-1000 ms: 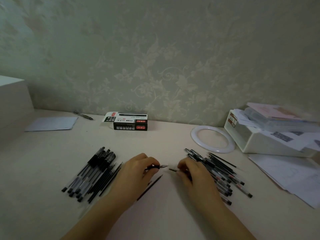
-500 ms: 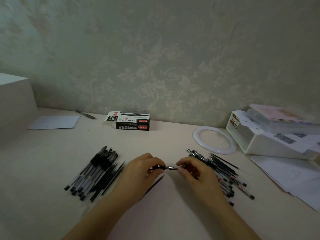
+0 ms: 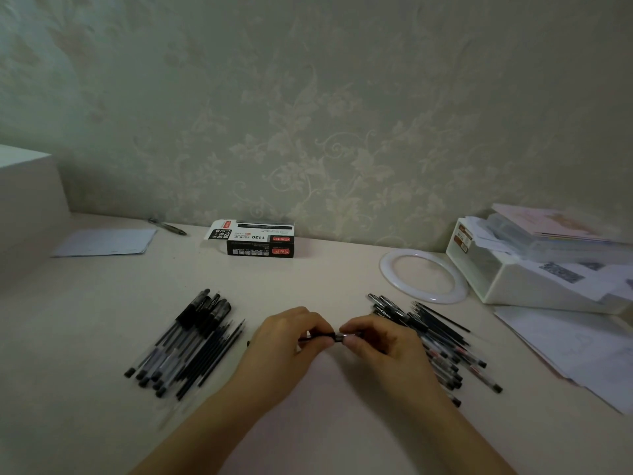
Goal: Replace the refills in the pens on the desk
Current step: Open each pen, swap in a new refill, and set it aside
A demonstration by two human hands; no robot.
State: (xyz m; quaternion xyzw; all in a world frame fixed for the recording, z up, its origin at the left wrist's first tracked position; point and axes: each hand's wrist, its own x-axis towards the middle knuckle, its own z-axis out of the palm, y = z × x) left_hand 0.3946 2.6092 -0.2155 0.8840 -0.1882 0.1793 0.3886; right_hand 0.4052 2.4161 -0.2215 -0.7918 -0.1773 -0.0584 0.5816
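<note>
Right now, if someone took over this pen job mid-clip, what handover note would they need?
Left hand: grips the dark barrel of one pen.
Right hand: pinches that pen's silvery tip end, the two parts meeting between the hands.
Left pile: capped pens and loose refills on the desk.
Right pile: more pens and refills.
Refill box lies at the back.
Done: cannot tell how many.
Left: close this pen, then continue through the piles.

Dim, flat indoor light with a greenish cast falls across the desk [image 3: 329, 275]; shadows are soft and faint, no glare; wide-angle distortion bends the edges; the papers [image 3: 582, 351] at right and the frame corners smear into blur.
</note>
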